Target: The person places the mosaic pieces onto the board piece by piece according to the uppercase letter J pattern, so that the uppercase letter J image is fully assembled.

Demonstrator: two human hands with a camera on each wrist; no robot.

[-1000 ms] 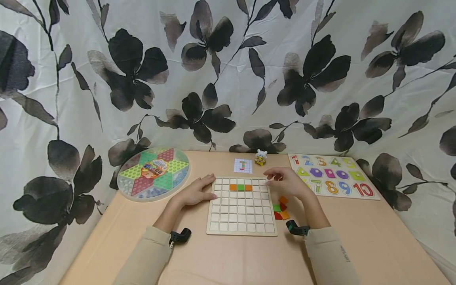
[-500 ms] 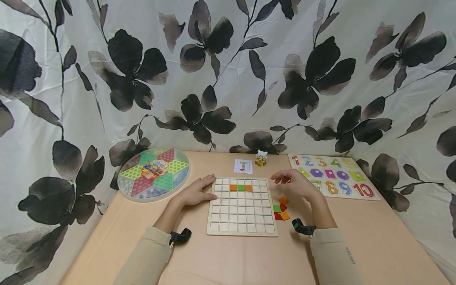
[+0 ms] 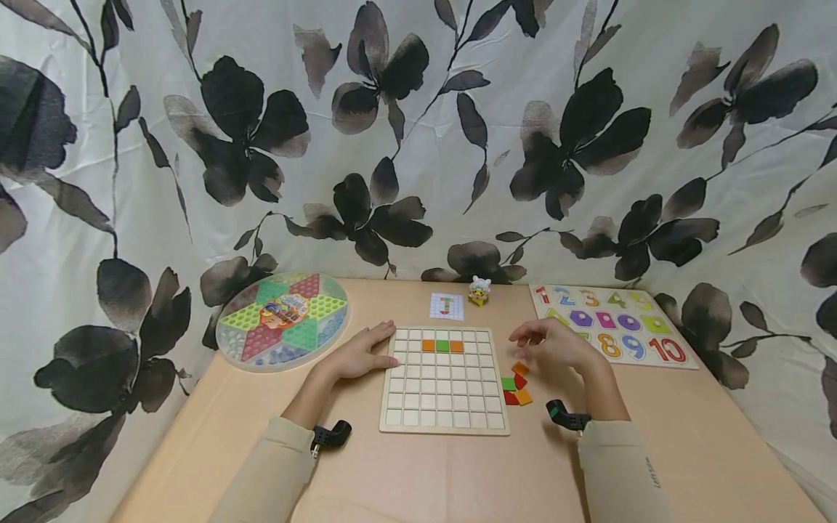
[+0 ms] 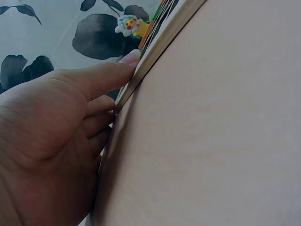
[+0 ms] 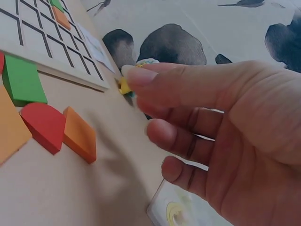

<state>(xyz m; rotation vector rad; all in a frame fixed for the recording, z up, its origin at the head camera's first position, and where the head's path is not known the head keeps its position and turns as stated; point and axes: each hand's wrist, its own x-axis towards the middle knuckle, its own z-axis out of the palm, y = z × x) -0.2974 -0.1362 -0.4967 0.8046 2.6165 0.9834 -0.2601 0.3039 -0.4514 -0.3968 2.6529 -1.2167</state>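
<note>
A wooden grid board (image 3: 445, 399) lies on the table, with an orange tile (image 3: 428, 345), a green tile (image 3: 442, 346) and another orange tile (image 3: 456, 346) side by side near its far end. At the board's left edge my left hand (image 3: 358, 353) rests with fingers extended; its thumb (image 4: 110, 75) presses on the rim in the left wrist view. Right of the board, my right hand (image 3: 556, 345) hovers with loosely bent fingers and nothing visible in them. Below its fingertips lie loose tiles, including a green one (image 5: 23, 80), a red one (image 5: 44, 123) and an orange one (image 5: 80, 135).
Behind the board lie a pattern card (image 3: 447, 306) and a small figurine (image 3: 479, 290). A round star-patterned game board (image 3: 245, 349) sits at the left. At the back right is a number puzzle board (image 3: 628, 325). A floral curtain (image 3: 471, 225) hangs behind the table.
My right hand has drawn back to the right, away from the board's upper right corner, and stands above the loose tiles. The left hand and the board stay put.
</note>
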